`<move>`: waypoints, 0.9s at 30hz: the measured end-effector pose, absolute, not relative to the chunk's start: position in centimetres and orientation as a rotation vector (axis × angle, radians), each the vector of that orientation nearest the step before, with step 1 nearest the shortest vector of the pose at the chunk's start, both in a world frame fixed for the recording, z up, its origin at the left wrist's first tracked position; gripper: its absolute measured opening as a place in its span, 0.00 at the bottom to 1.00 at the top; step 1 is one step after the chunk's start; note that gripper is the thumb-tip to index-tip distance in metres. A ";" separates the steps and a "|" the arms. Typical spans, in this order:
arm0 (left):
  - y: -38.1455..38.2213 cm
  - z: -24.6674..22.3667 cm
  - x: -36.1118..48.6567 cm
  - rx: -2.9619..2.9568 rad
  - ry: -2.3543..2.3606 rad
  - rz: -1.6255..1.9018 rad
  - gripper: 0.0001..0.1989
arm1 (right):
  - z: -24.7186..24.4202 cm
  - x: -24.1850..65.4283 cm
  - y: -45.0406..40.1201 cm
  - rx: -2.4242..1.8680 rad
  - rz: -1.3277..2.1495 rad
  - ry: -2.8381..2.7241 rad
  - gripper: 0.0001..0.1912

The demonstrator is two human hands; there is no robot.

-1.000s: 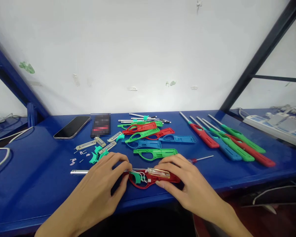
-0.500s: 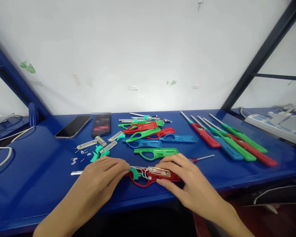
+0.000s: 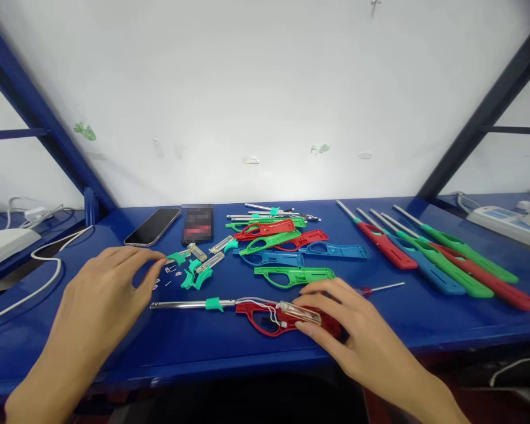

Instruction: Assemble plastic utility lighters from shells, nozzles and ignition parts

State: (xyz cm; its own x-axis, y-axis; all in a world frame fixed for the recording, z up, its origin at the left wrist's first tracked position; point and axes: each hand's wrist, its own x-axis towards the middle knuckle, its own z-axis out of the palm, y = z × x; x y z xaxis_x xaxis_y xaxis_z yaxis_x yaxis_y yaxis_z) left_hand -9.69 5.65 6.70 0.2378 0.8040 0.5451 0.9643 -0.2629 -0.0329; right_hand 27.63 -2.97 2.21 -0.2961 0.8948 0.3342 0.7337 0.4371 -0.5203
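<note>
My left hand (image 3: 108, 294) is at the left, thumb and index finger pinched at the edge of a green trigger (image 3: 178, 257). My right hand (image 3: 347, 324) grips a red lighter casing half (image 3: 271, 330) near the table's front edge, fingers at its back end and thumb along the near side. A clear fuel tank (image 3: 302, 313) with white wires lies in that casing, beside the fingertips. From its front a metal lighter tube (image 3: 179, 305) with a green collar (image 3: 214, 304) extends leftward. The opening of the casing holds no green trigger.
Loose green triggers (image 3: 198, 278), clear tanks (image 3: 209, 262) and tiny screws lie at left. Casing halves (image 3: 294, 275) and metal tubes are spread behind. Assembled lighters (image 3: 384, 244) lie right, a screwdriver (image 3: 382, 288) behind my right hand. A phone (image 3: 153, 227) and dark box (image 3: 197, 224) stand back left.
My left hand has moved left from the red casing to the loose parts, carrying the green trigger out of it. The right hand stays on the casing. The view has shifted a little.
</note>
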 end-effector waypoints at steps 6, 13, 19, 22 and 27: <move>7.4 5.7 -10.7 -2.203 -1.635 -0.515 0.18 | 2.1 27.5 -3.0 -1.338 0.331 -2.106 0.09; 5.2 5.3 -8.1 -2.235 -1.441 -0.696 0.20 | 2.3 27.5 -3.0 -1.314 0.311 -2.115 0.09; 1.8 4.3 -1.2 -2.668 -1.009 -0.980 0.13 | 2.2 27.5 -2.8 -1.306 0.290 -2.116 0.09; 1.9 3.3 0.9 -2.737 -0.930 -0.966 0.13 | 2.0 27.5 -2.7 -1.270 0.284 -2.093 0.10; 2.4 2.3 2.1 -2.800 -0.887 -0.989 0.12 | 1.7 27.4 -2.8 -1.239 0.262 -2.032 0.08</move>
State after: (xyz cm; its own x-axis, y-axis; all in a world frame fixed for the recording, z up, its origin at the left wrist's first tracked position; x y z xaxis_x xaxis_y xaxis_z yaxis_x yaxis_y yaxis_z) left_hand 2.07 2.43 2.32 0.6326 0.5033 0.5887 0.5305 -0.8353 0.1441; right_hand 27.44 -2.76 1.72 -0.2692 0.8358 0.4786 0.6870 0.5149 -0.5127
